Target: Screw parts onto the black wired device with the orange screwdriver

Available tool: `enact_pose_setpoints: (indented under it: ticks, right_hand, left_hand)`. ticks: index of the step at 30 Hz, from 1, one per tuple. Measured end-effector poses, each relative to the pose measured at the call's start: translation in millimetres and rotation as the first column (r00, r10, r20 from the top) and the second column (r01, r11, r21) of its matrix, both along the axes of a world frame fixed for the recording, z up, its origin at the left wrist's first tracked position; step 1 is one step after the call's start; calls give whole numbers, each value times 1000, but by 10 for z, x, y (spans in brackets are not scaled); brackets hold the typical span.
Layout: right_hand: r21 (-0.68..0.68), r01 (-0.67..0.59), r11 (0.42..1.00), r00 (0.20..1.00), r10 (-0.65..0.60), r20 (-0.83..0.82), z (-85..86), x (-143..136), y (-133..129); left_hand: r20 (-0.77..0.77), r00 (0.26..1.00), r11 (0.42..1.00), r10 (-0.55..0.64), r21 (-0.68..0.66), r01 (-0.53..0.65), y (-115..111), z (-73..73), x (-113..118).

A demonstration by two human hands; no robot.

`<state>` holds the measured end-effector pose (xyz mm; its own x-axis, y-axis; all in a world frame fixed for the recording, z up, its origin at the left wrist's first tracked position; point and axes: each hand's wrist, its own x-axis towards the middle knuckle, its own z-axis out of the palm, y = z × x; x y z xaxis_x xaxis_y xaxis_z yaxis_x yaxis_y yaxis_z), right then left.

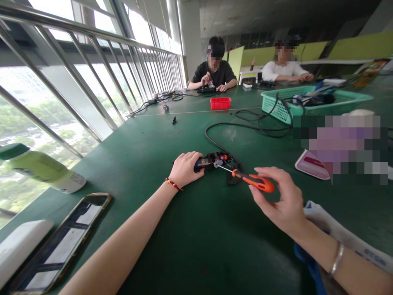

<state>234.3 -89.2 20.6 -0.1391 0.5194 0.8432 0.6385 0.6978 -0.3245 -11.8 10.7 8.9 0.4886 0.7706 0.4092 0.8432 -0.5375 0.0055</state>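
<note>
My left hand is closed round the dark body of a small electrical device lying on the green table. Its right end is opened up, with a grey part, a red-orange part and thin wires showing. In my right hand is an orange and black screwdriver, its handle loosely between thumb and fingers. The metal shank points left, and its tip meets the device near the grey part. A black cable loops behind the device. Whether the tip sits in a screw is too small to tell.
A red tray and a green basket holding tools stand farther back. At left are a bottle, a phone and a white box. Two people sit across the table; one works on a dark device. A metal railing runs along the left.
</note>
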Motion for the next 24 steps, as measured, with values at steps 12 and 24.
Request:
enact_pose_setpoints:
  ticks: [12,24]
  right_hand:
    - [-36,20,999,1000,-20,14,3,-5,1]
    - [-34,2,999,998,0,57,37,-17,-18]
  left_hand:
    - [10,1000,1000,7,-8,-7,-3,-3,9]
    - [3,1000,1000,-7,18,7,-1,-7,4]
